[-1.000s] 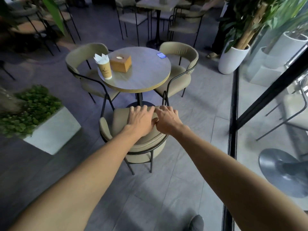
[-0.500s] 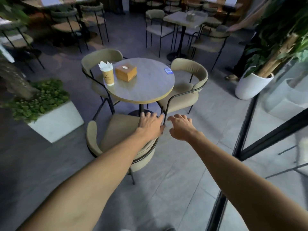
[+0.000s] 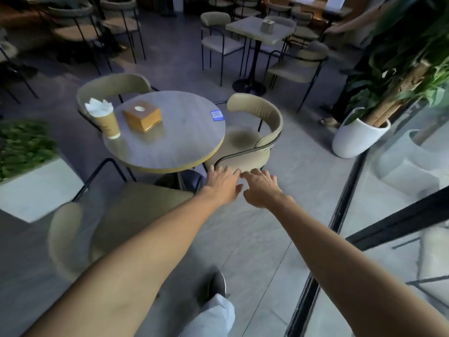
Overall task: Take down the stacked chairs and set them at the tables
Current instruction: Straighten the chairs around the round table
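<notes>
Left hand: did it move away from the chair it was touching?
Yes. The left hand has left the near chair and gone right, reaching toward the right-side chair by the round table.

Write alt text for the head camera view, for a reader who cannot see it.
A person's open, empty left hand and right hand reach toward a beige chair at a round table. A nearer chair and a farther chair stand there too; the table holds a paper cup of napkins and a wooden tissue box.
</notes>
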The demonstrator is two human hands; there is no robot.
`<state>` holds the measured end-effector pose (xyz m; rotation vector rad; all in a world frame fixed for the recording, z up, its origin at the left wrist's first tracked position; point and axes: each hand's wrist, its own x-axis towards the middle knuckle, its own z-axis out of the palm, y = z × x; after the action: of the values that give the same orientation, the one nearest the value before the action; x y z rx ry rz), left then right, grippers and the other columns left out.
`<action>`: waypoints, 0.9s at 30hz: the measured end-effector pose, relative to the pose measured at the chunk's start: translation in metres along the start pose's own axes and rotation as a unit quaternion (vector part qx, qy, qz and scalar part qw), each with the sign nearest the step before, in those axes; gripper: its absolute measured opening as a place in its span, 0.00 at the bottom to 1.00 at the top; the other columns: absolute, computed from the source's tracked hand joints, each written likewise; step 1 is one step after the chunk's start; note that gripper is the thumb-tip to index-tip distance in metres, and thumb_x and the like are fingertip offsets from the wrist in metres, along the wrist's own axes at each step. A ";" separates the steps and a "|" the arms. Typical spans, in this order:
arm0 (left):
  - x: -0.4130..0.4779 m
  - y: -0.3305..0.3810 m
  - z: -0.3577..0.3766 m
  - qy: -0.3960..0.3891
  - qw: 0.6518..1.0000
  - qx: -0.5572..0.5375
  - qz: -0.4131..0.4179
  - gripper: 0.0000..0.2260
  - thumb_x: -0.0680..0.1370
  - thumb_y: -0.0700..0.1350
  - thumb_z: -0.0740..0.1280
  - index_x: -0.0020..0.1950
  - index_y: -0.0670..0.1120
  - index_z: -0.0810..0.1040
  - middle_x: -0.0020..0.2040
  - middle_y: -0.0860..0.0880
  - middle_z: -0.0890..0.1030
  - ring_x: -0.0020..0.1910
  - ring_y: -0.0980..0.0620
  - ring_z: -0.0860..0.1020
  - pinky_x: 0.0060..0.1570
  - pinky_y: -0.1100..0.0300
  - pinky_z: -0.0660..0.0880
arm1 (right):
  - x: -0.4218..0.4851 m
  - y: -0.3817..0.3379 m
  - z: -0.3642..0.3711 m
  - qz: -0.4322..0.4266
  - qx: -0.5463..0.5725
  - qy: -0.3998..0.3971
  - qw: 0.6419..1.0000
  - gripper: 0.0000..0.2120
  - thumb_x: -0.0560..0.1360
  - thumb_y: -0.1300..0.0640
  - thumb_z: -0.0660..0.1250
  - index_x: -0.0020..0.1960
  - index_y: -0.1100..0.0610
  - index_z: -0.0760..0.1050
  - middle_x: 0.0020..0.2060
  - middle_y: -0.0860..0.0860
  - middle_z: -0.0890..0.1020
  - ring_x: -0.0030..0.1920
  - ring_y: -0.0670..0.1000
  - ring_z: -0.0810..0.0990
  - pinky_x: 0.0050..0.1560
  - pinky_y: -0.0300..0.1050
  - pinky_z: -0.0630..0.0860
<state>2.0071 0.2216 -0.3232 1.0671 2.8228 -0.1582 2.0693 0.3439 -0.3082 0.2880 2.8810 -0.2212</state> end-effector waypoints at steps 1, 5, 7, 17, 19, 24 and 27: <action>0.025 0.006 -0.003 0.001 1.000 -0.003 0.001 0.19 0.82 0.58 0.57 0.68 0.49 0.69 0.64 0.43 0.75 0.63 0.40 0.74 0.62 0.44 0.65 | 0.015 0.015 -0.005 0.003 0.001 0.003 1.000 0.27 0.75 0.54 0.63 0.74 0.51 0.66 0.68 0.55 0.71 0.68 0.60 0.67 0.66 0.57 0.65; 0.123 0.035 -0.025 0.003 1.000 -0.018 0.024 0.17 0.82 0.57 0.57 0.67 0.50 0.70 0.64 0.42 0.76 0.62 0.40 0.74 0.61 0.45 0.65 | 0.067 0.081 -0.032 0.027 0.013 -0.005 1.000 0.24 0.73 0.55 0.63 0.69 0.50 0.70 0.65 0.55 0.73 0.66 0.60 0.68 0.65 0.57 0.66; 0.171 0.051 -0.044 0.014 0.999 -0.012 0.036 0.18 0.82 0.57 0.57 0.68 0.50 0.69 0.64 0.42 0.76 0.63 0.39 0.74 0.61 0.45 0.65 | 0.092 0.118 -0.049 0.042 0.014 -0.005 0.999 0.23 0.73 0.56 0.63 0.68 0.49 0.70 0.65 0.54 0.73 0.67 0.60 0.68 0.66 0.57 0.65; 0.384 0.120 -0.068 -0.001 0.999 -0.025 0.024 0.20 0.83 0.57 0.55 0.71 0.49 0.67 0.66 0.41 0.74 0.64 0.38 0.72 0.62 0.44 0.64 | 0.254 0.294 -0.099 0.040 -0.010 -0.012 0.999 0.27 0.76 0.54 0.62 0.74 0.49 0.64 0.70 0.54 0.70 0.70 0.60 0.66 0.68 0.57 0.63; 0.427 0.128 -0.064 -0.011 0.999 -0.032 -0.016 0.19 0.83 0.56 0.55 0.70 0.49 0.68 0.66 0.42 0.74 0.65 0.39 0.71 0.64 0.44 0.64 | 0.292 0.325 -0.101 0.016 -0.025 -0.021 0.999 0.27 0.76 0.54 0.62 0.75 0.49 0.64 0.70 0.55 0.69 0.70 0.60 0.66 0.68 0.57 0.64; 0.503 0.144 -0.052 -0.035 0.988 -0.082 -0.126 0.20 0.83 0.56 0.56 0.72 0.50 0.67 0.68 0.43 0.73 0.67 0.40 0.71 0.65 0.45 0.63 | 0.379 0.389 -0.115 -0.075 -0.085 -0.067 0.991 0.28 0.75 0.54 0.62 0.75 0.51 0.63 0.72 0.54 0.68 0.71 0.60 0.65 0.68 0.57 0.64; 0.534 0.150 -0.048 -0.048 0.978 -0.099 -0.177 0.19 0.82 0.55 0.57 0.71 0.50 0.68 0.66 0.44 0.74 0.65 0.42 0.72 0.62 0.47 0.63 | 0.436 0.414 -0.138 -0.121 -0.112 -0.080 0.983 0.28 0.76 0.55 0.62 0.75 0.50 0.62 0.72 0.55 0.67 0.71 0.60 0.65 0.68 0.58 0.65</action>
<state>1.7052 0.6881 -0.3635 0.4972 2.8386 0.0399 1.7120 0.8452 -0.3363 -0.1178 2.7427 0.0373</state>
